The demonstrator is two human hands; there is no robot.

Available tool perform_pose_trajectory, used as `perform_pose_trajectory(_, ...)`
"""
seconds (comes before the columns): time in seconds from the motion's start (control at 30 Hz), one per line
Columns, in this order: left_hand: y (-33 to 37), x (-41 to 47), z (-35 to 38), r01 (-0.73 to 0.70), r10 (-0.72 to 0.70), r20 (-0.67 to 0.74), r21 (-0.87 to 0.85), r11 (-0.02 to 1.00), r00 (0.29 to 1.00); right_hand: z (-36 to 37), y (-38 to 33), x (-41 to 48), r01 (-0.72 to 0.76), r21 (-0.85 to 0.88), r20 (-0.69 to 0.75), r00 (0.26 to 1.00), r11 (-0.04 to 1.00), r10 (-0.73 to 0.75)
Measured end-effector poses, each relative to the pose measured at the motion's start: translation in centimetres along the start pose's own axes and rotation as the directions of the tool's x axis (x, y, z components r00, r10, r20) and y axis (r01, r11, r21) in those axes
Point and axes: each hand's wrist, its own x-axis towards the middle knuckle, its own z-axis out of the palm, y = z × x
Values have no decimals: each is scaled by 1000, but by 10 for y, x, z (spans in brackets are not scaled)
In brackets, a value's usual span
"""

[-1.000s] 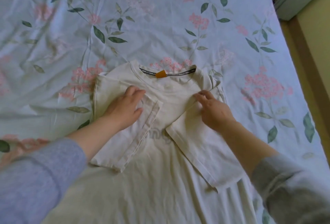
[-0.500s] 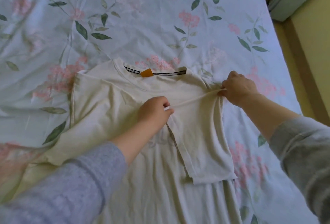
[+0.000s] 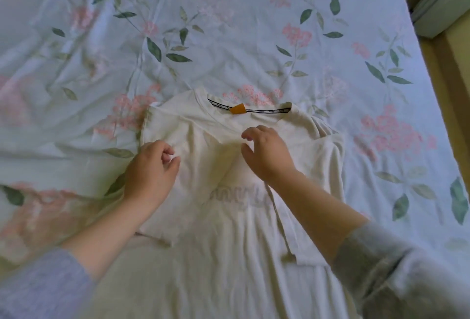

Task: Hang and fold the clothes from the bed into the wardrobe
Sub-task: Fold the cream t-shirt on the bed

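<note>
Fingers [image 3: 170, 151] loosely curled, my right hand [image 3: 267, 158] empty, my left hand [image 3: 152, 170] with grip unclear, over cream cotton T-shirt [image 3: 229, 255] mid-frame, sleeves [image 3: 185, 199] tucked inward for folding.

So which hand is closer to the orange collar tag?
The right hand, just below the orange tag; the left hand is farther, off to the side.

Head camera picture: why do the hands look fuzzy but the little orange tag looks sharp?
Head view: the left hand and right hand are slightly smeared, probably motion blur; the orange neck tag on the cream fabric T-shirt is crisp; light is soft and even, no glare.
</note>
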Motion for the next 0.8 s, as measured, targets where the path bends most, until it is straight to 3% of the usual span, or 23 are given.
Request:
perform_pose_trajectory(0.07, -34, -10, -21, 34, -27, -67, 111, 993, 997, 15, -38, 17, 35, 37, 58, 998, 999, -37)
perform_pose_trajectory(0.13, -66, -23, -33, 82, -76, -40, 162, 983, 996, 28, -74, 35, 40, 63, 114, 992, 997, -47)
perform_pose_trajectory(0.23, -99, -40, -45, 176, -177, 93, 18, 984, 980, 45, -118, 63, 31, 55, 145, 989, 998, -38)
perform_pose_trajectory(0.37, -118, -52, -52, 174, -152, 177, -120, 977, 972, 66, -159, 90, 22, 25, 154, 988, 999, -26)
perform_pose_trajectory(0.5, -127, -49, -52, 185, -143, 236, -169, 968, 961, 72, -168, 116, -74, -141, 159, 983, 987, 96)
perform_pose_trajectory(0.6, -134, -48, -52, 196, -123, 285, -244, 950, 951, 75, -169, 131, -98, 56, 157, 984, 994, 89)
perform_pose_trajectory(0.7, -143, -51, -55, 193, -95, 277, -350, 916, 956, 76, -180, 142, -187, 357, 63, 982, 915, 177)
perform_pose_trajectory(0.8, -155, -49, -61, 226, -150, 237, -340, 913, 960, 83, -183, 150, -221, 403, 62, 975, 888, 214)
